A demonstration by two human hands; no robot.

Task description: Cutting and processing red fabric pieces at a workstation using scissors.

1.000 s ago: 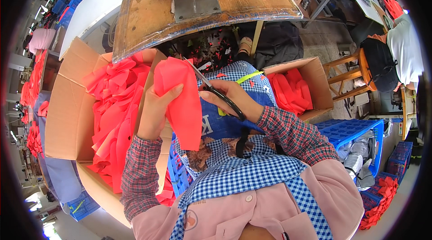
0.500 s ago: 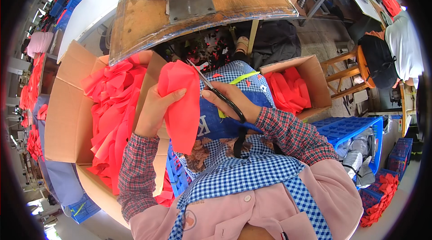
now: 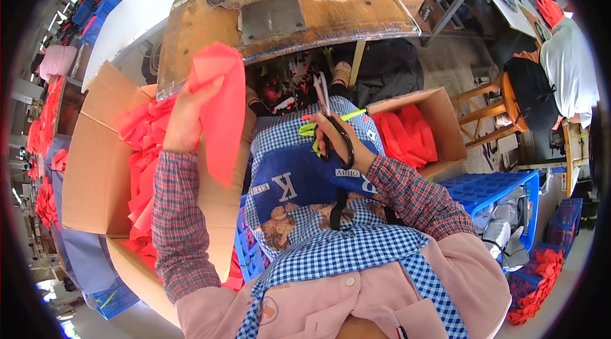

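Red cloth, thin and soft, is what my left hand (image 3: 186, 117) holds: the fingers are closed on the upper edge of a red fabric piece (image 3: 223, 110), with the thumb in front, and the piece hangs down flat from the grip like a long folded panel. This hand is lifted up, just in front of the edge of the wooden table (image 3: 191, 34), and it stands above the big cardboard box (image 3: 95, 167) at my left side. The box is open, and more red pieces (image 3: 143, 148) lie in it in a loose, wrinkled heap.

My right hand (image 3: 344, 148) is well apart from the left one. It is closed around the black loop handles of the scissors (image 3: 328, 119), fingers through the loops. The metal blades are narrow and shiny, they point up and away from me, and they look almost together; I cannot tell if there is a small gap. The scissors do not touch the cloth. Under this hand is my checked apron (image 3: 331, 243), blue and white, with a dark blue patch. Right of this hand a smaller cardboard box (image 3: 445, 116) holds folded red pieces.
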